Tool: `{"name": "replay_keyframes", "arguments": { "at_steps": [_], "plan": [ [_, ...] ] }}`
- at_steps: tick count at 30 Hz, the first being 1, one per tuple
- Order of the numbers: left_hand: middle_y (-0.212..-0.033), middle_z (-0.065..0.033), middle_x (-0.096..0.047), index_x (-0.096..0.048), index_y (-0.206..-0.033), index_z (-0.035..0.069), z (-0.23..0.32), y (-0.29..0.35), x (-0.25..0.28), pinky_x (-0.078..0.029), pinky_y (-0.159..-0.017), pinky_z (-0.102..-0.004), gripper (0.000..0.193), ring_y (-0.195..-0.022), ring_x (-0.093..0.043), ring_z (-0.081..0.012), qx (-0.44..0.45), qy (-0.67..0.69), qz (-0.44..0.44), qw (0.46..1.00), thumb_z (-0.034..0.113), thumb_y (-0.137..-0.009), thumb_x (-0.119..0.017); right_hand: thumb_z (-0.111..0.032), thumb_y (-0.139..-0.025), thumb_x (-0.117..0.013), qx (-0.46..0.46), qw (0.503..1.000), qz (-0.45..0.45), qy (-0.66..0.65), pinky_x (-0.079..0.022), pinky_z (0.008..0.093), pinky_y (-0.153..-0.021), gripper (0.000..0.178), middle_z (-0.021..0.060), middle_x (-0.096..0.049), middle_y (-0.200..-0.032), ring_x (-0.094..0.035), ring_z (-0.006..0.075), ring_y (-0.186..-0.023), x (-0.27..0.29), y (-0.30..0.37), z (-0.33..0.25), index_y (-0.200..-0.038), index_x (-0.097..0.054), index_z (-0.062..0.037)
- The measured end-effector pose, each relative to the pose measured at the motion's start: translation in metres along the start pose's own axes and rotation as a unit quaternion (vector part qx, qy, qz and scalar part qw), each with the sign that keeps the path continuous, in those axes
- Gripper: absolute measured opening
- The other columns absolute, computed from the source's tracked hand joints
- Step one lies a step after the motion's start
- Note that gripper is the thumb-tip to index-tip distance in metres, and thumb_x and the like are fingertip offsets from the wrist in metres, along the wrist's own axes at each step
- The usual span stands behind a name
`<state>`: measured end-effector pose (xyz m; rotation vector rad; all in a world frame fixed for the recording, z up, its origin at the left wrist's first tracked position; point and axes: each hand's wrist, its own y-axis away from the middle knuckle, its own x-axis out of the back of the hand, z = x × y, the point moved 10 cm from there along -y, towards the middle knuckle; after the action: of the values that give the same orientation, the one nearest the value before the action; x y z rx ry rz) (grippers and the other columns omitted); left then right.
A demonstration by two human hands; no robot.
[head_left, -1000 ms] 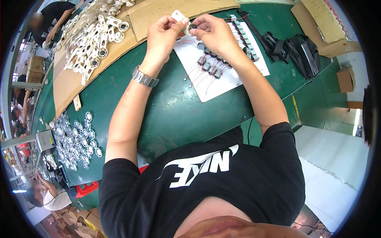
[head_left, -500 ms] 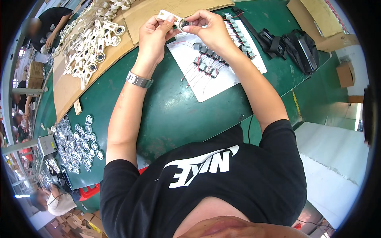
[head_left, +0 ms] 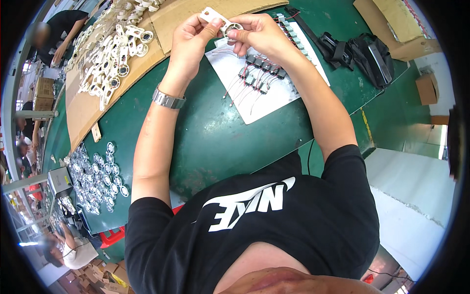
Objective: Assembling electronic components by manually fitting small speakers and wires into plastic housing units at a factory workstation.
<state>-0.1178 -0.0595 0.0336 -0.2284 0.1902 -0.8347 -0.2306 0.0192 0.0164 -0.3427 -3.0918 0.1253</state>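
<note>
Over the far part of the green table, my left hand [head_left: 190, 45] is closed around a cream-white plastic part [head_left: 209, 14] with a flat slotted arm and a round ring end. The fingers of my right hand [head_left: 267, 38] pinch that ring end, thumb on its near side. What sits inside the ring is partly covered by the thumb. Just below my right hand, small grey box-shaped components [head_left: 256, 82] with thin red and black wires lie in rows on a white sheet [head_left: 254, 113].
Many similar cream parts [head_left: 117, 56] are heaped on cardboard [head_left: 81, 117] at the far left. Shiny round discs [head_left: 100, 179] lie on the green table [head_left: 215, 147] at the left. A black bag [head_left: 372, 61] and an open carton [head_left: 399, 29] are at the right. Other people sit beyond the left edge.
The cream part has tilted, its slotted end shifting slightly up and right. My right thumb and fingers have moved on the ring, and less of its dark centre shows.
</note>
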Motion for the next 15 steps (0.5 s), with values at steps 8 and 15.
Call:
{"name": "replay_keyframes", "arguments": {
  "at_steps": [8,15],
  "plan": [
    [-0.099,-0.0029,-0.070,-0.067,-0.105,0.003,-0.001,-0.001,0.002,-0.052,-0.089,-0.0296,0.016,-0.090,-0.062,-0.0109,0.028,0.030,-0.004,0.999,0.018,-0.102,-0.065,-0.020,-0.101,-0.062,0.037,0.997,-0.011,0.068,-0.051,0.0275,-0.056,0.028,0.0058,-0.066,-0.078,-0.063,0.0112,-0.062,-0.009,-0.001,-0.002,-0.115,-0.068,0.0020],
    [-0.099,-0.0032,-0.070,-0.067,-0.107,0.003,-0.005,-0.001,0.004,-0.053,-0.087,-0.0294,0.017,-0.090,-0.063,-0.0111,0.041,0.043,0.000,0.998,0.019,-0.102,-0.065,-0.029,-0.103,-0.054,0.029,0.994,-0.015,0.106,-0.049,0.0283,-0.059,0.035,0.0053,-0.065,-0.084,-0.061,0.0123,-0.067,-0.009,-0.004,0.005,-0.120,-0.064,0.0008]
  ]
}}
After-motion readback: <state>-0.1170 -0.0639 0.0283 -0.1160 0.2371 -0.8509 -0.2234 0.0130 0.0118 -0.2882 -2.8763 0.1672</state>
